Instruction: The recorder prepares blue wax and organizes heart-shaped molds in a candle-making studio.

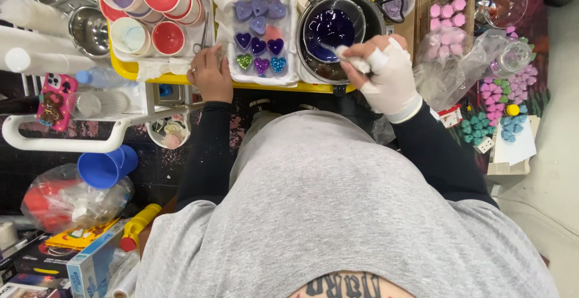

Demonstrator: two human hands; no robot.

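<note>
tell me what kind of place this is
Probably a home craft corner for wax melts or candles. The gloved right hand stirs a pot of purple liquid beside a tray of heart shapes, with cups of coloured wax nearby.

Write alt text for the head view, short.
Seen from above, a person's gloved right hand holds a stirrer in a pot of dark purple liquid, while the bare left hand rests beside a white mould of heart shapes on a yellow tray.
</note>
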